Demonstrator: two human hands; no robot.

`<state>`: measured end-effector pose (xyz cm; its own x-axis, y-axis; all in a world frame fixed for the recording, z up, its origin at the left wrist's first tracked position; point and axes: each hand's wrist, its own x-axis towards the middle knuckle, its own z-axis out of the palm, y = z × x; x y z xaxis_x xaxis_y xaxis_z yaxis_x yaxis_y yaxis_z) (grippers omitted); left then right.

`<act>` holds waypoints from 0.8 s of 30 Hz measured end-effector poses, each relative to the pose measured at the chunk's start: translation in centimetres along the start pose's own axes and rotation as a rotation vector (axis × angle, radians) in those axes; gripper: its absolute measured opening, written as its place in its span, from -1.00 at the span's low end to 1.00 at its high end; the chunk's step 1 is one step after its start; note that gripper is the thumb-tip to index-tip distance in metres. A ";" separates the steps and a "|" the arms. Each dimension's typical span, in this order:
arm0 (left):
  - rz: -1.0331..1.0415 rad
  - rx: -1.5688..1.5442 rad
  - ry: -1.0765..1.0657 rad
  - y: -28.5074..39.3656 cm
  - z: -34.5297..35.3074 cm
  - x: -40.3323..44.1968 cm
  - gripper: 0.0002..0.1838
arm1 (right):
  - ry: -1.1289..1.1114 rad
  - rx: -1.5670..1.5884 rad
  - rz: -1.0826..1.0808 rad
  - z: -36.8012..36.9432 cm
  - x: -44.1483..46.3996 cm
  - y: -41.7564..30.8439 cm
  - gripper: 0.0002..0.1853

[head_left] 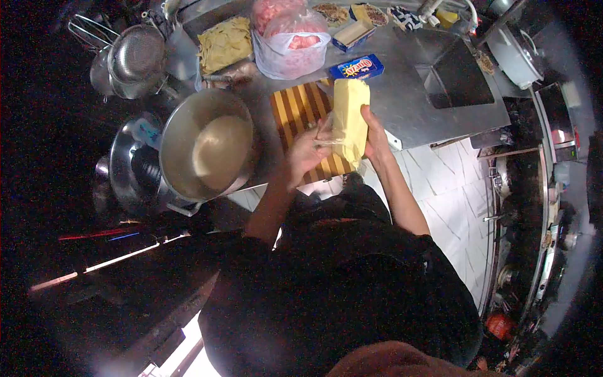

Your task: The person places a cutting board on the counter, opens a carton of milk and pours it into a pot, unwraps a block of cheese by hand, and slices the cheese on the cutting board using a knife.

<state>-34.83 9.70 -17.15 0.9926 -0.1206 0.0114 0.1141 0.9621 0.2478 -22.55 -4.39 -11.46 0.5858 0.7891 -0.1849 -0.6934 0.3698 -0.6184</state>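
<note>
A long pale-yellow block of cheese [353, 116] stands tilted nearly upright over the striped wooden cutting board [295, 107]. My right hand [375, 135] grips it along its right side, thumb resting on the near face. On the other side, my left hand [306, 149] has its fingers at the lower left edge of the block. Motion smears those fingers, and I cannot tell whether they pinch anything there. Behind the cheese lies a blue "Quezo" box [357, 66]. A second, opened blue carton [353, 35] sits farther back.
Left of the board stands a large metal pot [207, 144], with a mesh strainer [136, 61] behind it. Plastic bags of pink, meat-like food [292, 50] and a pack of yellow wrappers [225, 45] occupy the back counter. A sink [455, 78] is at the right.
</note>
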 end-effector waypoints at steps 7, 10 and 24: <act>0.133 -0.256 0.486 -0.1 5.7 -1.6 -0.10 | 0.180 -0.231 -0.287 2.5 0.8 -1.5 -0.59; 0.240 0.217 0.393 -1.1 7.4 -1.3 -0.11 | 0.199 -0.316 -0.396 2.4 1.0 -0.8 -0.51; 0.805 1.470 1.153 -1.7 3.5 3.3 -0.85 | 0.278 -0.750 -0.631 3.4 -0.4 2.2 -0.23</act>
<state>-31.92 6.80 -14.10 0.4178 0.8964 0.1479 0.1996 -0.2493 0.9476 -25.74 -2.25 -10.10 0.8966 0.3790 0.2291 0.1620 0.2008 -0.9661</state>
